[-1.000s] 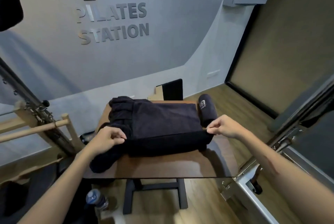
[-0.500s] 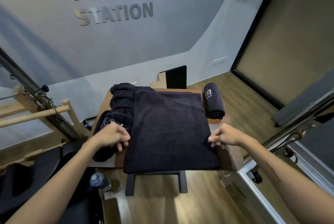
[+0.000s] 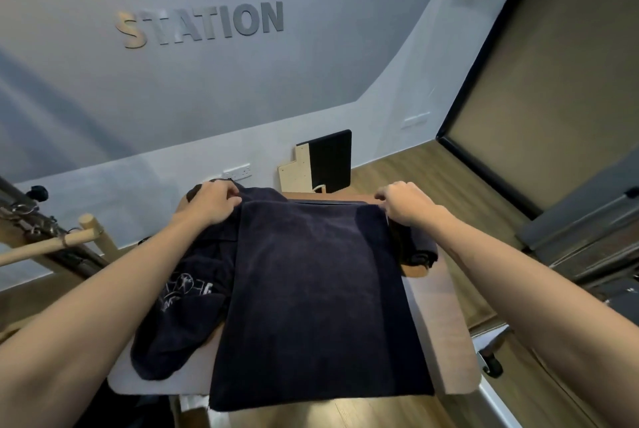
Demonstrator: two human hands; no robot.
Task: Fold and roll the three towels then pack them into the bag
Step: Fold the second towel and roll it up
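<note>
The left hand (image 3: pixel 211 204) pinches the far left corner of the flat towel (image 3: pixel 314 296), fingers curled onto the cloth. The right hand (image 3: pixel 406 204) pinches the far right corner the same way, fingers bent over the edge. The towel lies spread along the table (image 3: pixel 446 334), its far edge near the table's far edge, its near edge hanging just over the near edge. A crumpled towel (image 3: pixel 179 317) with white print lies along the table's left edge, partly under the flat one and touching it. A rolled towel (image 3: pixel 420 249) sits at the right edge, just beside the flat towel, partly hidden by the right forearm. No bag can be made out.
</note>
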